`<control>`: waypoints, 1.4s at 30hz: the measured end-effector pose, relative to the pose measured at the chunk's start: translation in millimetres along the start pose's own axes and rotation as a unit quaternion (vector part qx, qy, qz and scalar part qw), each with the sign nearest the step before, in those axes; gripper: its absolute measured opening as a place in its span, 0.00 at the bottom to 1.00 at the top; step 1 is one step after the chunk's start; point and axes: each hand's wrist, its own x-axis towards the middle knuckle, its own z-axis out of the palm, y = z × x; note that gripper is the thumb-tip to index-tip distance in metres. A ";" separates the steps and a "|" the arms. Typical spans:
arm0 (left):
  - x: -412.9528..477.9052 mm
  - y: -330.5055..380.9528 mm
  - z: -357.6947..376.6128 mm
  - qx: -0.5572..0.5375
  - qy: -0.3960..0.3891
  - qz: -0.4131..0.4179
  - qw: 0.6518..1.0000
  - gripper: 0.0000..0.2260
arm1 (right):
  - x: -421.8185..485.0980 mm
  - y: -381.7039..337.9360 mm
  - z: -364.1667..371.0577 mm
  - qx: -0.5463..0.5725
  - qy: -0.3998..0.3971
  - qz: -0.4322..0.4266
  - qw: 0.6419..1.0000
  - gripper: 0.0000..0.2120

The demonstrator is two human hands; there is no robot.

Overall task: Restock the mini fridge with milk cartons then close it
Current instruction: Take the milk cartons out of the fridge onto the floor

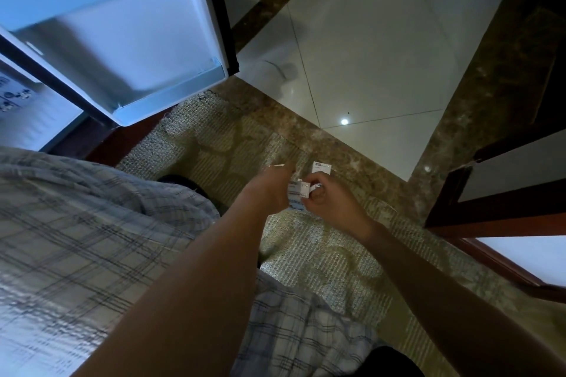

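The mini fridge door (pixel 128 34) stands open at the upper left, its white inner shelf (pixel 174 90) bare. Low over the rug, both my hands meet around a small white milk carton (pixel 296 196) with blue and red print. My left hand (pixel 269 193) grips its left side. The fingers of my right hand (pixel 332 197) curl round its right end; whether they hold a second carton there I cannot tell. Another white carton (pixel 322 167) stands on the floor just beyond my right hand. The fridge interior is out of view.
A patterned rug (pixel 321 257) lies beneath my hands, edged by brown marble (pixel 477 95) and white tiles (pixel 367 49). Dark wooden furniture (pixel 502 214) stands at the right. The fridge body (pixel 27 113) is at the far left, and my plaid clothing (pixel 92 223) fills the lower left.
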 end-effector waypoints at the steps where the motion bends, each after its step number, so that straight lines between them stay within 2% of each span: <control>1: -2.5 -3.6 2.3 0.024 -0.016 -0.011 1.000 0.25 | -1.2 5.0 4.8 -0.017 -0.007 0.004 1.000 0.16; 4: -8.8 -8.9 2.6 0.083 -0.036 -0.041 0.995 0.25 | -4.6 21.4 20.1 -0.051 -0.041 0.010 0.998 0.17; 8: -10.9 -4.6 -3.1 0.105 -0.013 -0.031 0.994 0.21 | -6.5 35.4 36.0 -0.095 -0.049 0.037 0.994 0.20; 12: -16.0 -5.8 -3.8 0.142 -0.032 -0.042 0.988 0.21 | -7.4 46.0 47.9 -0.108 -0.074 0.050 0.990 0.17; 20: -19.5 -9.1 -9.3 0.189 -0.025 -0.049 0.980 0.20 | -16.7 43.0 48.4 -0.181 -0.062 0.071 0.979 0.18; 25: -25.7 -8.2 -28.0 0.226 -0.020 -0.042 0.973 0.21 | -26.2 22.4 32.7 -0.238 -0.056 0.038 0.969 0.16; 30: -38.3 -8.4 -76.1 0.235 0.024 -0.038 0.971 0.20 | -15.3 -32.7 14.4 -0.230 -0.037 -0.024 0.972 0.18; 35: -72.7 -21.9 -141.6 0.253 0.134 -0.020 0.958 0.18 | 20.8 -113.8 -8.3 -0.230 -0.026 -0.090 0.969 0.21; 39: -104.6 -49.9 -186.5 0.259 0.200 -0.053 0.943 0.18 | 50.5 -189.5 -17.9 -0.268 0.030 -0.193 0.943 0.19; 42: -123.9 -73.9 -213.5 0.259 0.239 -0.076 0.933 0.18 | 68.4 -236.8 -18.7 -0.288 0.040 -0.237 0.927 0.18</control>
